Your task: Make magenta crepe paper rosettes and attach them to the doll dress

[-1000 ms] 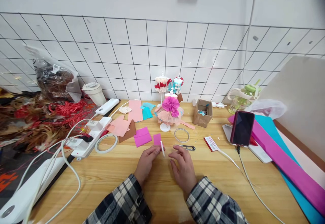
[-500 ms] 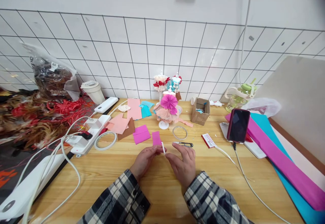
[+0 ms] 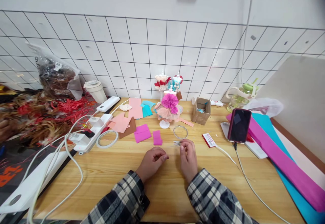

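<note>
My left hand [image 3: 153, 163] is closed in a pinch above the table, thumb pressed against the curled fingers. Whatever it holds is too small to make out. My right hand [image 3: 188, 159] is a short way to the right, its fingers also curled together, contents hidden. Silver blades of small snips [image 3: 177, 143] show beside its fingertips. The hand covers their handle, and whether it grips them I cannot tell. A very faint thin line appears between the hands. Just beyond lie a folded magenta paper piece [image 3: 157, 138] and a metal ring [image 3: 180, 132].
Small dress-form figures with paper skirts [image 3: 169, 110] stand at the back, beside a cardboard box [image 3: 201, 111]. Left are paper pieces [image 3: 142, 133], a tape roll [image 3: 107, 139] and a power strip [image 3: 92, 132] with cables. A phone [image 3: 239, 125] stands right. Another person's hand [image 3: 4, 129] shows far left.
My hands have moved apart, and the white strip between them is out of sight. My right hand's fingers have curled in and now cover the handle of the snips.
</note>
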Action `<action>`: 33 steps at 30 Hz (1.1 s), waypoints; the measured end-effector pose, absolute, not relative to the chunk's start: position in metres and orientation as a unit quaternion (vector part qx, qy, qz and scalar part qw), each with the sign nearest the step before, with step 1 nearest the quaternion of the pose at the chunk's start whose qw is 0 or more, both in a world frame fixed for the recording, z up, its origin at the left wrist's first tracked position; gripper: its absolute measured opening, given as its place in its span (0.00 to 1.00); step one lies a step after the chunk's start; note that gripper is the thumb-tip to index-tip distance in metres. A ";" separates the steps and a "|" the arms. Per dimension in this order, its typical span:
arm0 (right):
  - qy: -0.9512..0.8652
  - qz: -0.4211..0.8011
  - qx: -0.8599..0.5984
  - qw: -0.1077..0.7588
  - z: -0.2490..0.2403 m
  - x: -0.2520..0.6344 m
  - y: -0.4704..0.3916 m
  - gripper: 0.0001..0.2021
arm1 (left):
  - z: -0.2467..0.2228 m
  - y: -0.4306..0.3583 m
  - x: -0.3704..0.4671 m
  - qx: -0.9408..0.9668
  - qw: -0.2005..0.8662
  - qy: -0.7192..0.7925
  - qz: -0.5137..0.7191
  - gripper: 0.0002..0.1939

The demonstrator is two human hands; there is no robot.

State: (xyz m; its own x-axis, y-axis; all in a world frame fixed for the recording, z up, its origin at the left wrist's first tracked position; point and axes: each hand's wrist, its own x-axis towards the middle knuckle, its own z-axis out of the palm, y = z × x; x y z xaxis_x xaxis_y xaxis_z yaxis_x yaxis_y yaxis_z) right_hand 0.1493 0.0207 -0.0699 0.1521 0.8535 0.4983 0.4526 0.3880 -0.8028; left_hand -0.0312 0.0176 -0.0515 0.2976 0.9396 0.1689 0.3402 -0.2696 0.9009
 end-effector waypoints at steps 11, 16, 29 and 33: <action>-0.710 0.212 -0.479 0.469 -0.078 0.138 0.019 0.05 | -0.054 0.010 -0.022 0.761 0.253 0.495 0.335 0.13; -0.726 0.258 -0.448 0.452 -0.078 0.139 0.020 0.05 | -0.059 0.014 -0.024 0.770 0.209 0.506 0.327 0.12; -0.722 0.306 -0.428 0.449 -0.075 0.137 0.018 0.06 | -0.060 0.015 -0.024 0.752 0.222 0.501 0.366 0.08; -0.721 0.315 -0.433 0.439 -0.075 0.137 0.017 0.05 | -0.061 0.016 -0.025 0.734 0.242 0.516 0.369 0.07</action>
